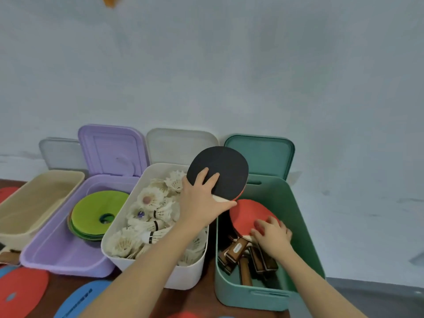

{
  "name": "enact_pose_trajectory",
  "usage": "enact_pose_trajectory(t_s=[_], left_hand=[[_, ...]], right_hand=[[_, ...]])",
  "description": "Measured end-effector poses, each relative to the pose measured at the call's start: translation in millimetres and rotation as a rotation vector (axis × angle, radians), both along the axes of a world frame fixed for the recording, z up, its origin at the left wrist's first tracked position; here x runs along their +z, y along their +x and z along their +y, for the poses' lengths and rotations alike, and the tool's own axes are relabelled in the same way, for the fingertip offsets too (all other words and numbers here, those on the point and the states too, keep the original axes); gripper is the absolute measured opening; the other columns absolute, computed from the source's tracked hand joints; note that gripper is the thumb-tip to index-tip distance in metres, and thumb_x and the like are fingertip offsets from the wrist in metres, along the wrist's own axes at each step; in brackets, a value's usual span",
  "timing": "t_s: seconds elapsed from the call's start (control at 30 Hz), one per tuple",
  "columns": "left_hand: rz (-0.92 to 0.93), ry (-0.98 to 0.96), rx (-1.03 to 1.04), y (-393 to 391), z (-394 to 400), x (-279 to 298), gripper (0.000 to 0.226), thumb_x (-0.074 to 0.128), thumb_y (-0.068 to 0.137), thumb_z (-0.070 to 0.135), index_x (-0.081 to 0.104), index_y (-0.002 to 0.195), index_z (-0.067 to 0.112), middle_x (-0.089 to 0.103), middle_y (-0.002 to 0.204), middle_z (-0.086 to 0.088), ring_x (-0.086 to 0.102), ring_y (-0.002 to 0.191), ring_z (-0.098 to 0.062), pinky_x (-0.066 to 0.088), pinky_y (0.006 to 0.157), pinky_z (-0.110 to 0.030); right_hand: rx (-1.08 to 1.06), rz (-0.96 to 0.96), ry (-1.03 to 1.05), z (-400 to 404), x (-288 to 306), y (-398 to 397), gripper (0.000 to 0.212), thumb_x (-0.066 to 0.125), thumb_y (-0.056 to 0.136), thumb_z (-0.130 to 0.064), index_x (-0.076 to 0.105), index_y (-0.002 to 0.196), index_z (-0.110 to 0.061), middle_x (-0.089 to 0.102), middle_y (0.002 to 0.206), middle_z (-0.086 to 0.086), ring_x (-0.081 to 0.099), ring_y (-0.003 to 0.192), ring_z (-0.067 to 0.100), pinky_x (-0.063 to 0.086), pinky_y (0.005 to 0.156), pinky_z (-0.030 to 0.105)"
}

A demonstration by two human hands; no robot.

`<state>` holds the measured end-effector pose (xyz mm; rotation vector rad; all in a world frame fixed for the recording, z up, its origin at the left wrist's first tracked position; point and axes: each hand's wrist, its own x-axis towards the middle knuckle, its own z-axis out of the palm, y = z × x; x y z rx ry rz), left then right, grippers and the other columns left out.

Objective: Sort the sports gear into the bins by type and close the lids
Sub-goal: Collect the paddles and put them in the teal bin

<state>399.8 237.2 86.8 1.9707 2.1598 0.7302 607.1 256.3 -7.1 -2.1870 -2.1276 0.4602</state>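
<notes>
I see four open plastic bins side by side against the pale wall, walls nearly touching, so I find no way down between them. The tall teal-green bin (298,216) is crowded: my right hand (273,235) rests on a red-faced paddle (247,214) above a heap of wooden paddle handles (243,255), and my left hand (202,203) holds a black-faced paddle (218,171) over its left rim. The white bin (128,235) is packed with feather shuttlecocks (151,216). The lilac bin (59,255) has open floor beside its stacked green discs (96,212). The beige bin (32,203) offers free room inside.
</notes>
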Motion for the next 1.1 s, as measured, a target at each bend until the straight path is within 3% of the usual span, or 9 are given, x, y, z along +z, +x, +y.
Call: enact_pose_trajectory(t_s=[0.1,0.2,0.27,0.43,0.57,0.63,0.83,1.1], left_hand=[[-0.026,-0.027,-0.002,16.9,4.1,-1.9,0.091,0.058,0.058,0.079,0.035,0.138,0.043,0.023,0.150,0.017,0.020,0.132,-0.030,0.028,0.109,-0.041],[-0.045,-0.041,-0.039,39.8,5.8,-4.5,0.090,0.061,0.060,0.077,0.036,0.138,0.042,0.023,0.150,0.015,0.020,0.133,-0.030,0.027,0.108,-0.039],[-0.014,-0.054,-0.084,54.4,4.7,-9.2,0.091,0.060,0.060,0.077,0.035,0.139,0.040,0.023,0.150,0.014,0.020,0.133,-0.031,0.028,0.110,-0.041],[0.028,-0.231,-0.164,86.6,2.0,-28.7,0.092,0.060,0.063,0.075,0.031,0.142,0.036,0.021,0.152,0.010,0.015,0.135,-0.041,0.024,0.111,-0.047],[-0.019,-0.396,-0.190,96.0,4.1,-51.2,0.098,0.061,0.067,0.071,0.020,0.147,0.030,0.006,0.156,0.001,0.002,0.138,-0.046,0.012,0.112,-0.053],[0.066,-0.438,-0.248,91.4,6.3,-61.3,0.091,0.055,0.077,0.066,0.014,0.148,0.027,-0.002,0.157,-0.004,-0.004,0.140,-0.043,0.005,0.113,-0.053],[0.181,-0.189,-0.309,70.1,-5.8,-58.8,0.058,0.040,0.095,0.046,0.025,0.146,0.023,0.016,0.156,-0.004,0.008,0.143,-0.024,0.010,0.115,-0.039],[0.186,0.029,-0.256,20.7,-49.4,-30.6,0.049,0.038,0.096,0.041,0.033,0.142,0.023,0.030,0.150,0.002,0.024,0.137,-0.016,0.016,0.109,-0.031]], right_hand=[[0.040,0.063,0.221,-6.4,11.9,7.3,0.049,0.035,0.095,-0.048,0.031,0.143,-0.036,0.024,0.153,0.003,0.019,0.139,0.032,0.018,0.110,0.044],[0.032,0.269,0.495,-11.8,36.7,21.5,0.054,0.032,0.091,-0.046,0.035,0.142,-0.030,0.035,0.149,0.001,0.027,0.136,0.026,0.019,0.108,0.043],[0.045,0.301,0.570,-13.1,49.4,33.2,0.053,0.034,0.090,-0.044,0.038,0.141,-0.030,0.040,0.145,-0.002,0.033,0.133,0.022,0.019,0.106,0.039],[0.089,0.149,0.415,-15.5,44.0,47.8,0.041,0.035,0.099,-0.037,0.037,0.139,-0.035,0.042,0.143,-0.010,0.034,0.131,0.006,0.011,0.102,0.031],[0.087,-0.016,0.219,-17.2,37.3,52.7,0.041,0.026,0.099,-0.041,0.036,0.139,-0.036,0.041,0.143,-0.013,0.034,0.131,0.005,0.009,0.107,0.042],[0.125,-0.114,0.185,-18.4,38.3,52.5,0.043,0.022,0.099,-0.043,0.034,0.140,-0.036,0.040,0.144,-0.012,0.034,0.132,0.008,0.009,0.108,0.045],[0.153,-0.097,0.183,-25.8,43.3,40.8,0.043,0.022,0.099,-0.043,0.036,0.139,-0.034,0.041,0.143,-0.010,0.033,0.132,0.013,0.011,0.107,0.045],[0.246,-0.052,0.354,-57.6,53.6,5.6,0.040,0.029,0.099,-0.040,0.040,0.137,-0.032,0.048,0.136,-0.012,0.043,0.123,0.014,0.026,0.099,0.035]])
